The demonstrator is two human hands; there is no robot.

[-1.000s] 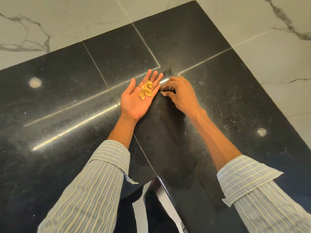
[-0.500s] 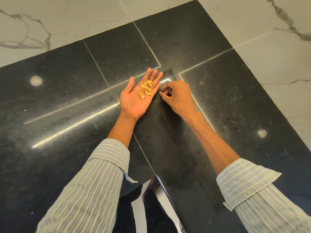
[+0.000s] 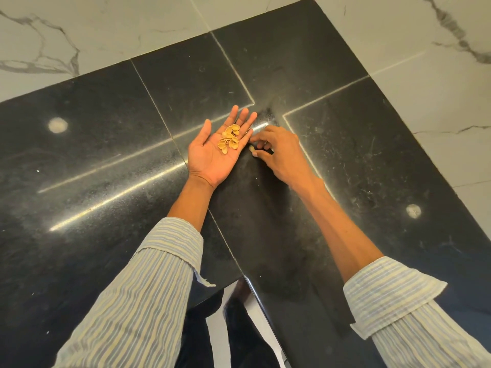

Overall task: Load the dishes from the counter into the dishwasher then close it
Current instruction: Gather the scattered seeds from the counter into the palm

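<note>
My left hand (image 3: pixel 212 152) lies palm up on the black stone counter (image 3: pixel 106 160), fingers straight, with several tan nut shells (image 3: pixel 230 139) piled in the palm. Right beside it my right hand (image 3: pixel 279 152) rests on the counter with curled fingers, and its thumb and fingertips pinch one more shell (image 3: pixel 251 148) at the edge of the left palm. No dishes and no dishwasher are in view.
The counter forms an L-shaped corner with pale seams crossing near my hands. White marbled wall tiles (image 3: pixel 106 30) rise behind it and to the right. The counter's inner front edge (image 3: pixel 239 280) lies near my body, with dark trousers below.
My right hand slid slightly toward the left palm, and a single shell now shows between its thumb and fingertips. The left hand stayed flat with its pile.
</note>
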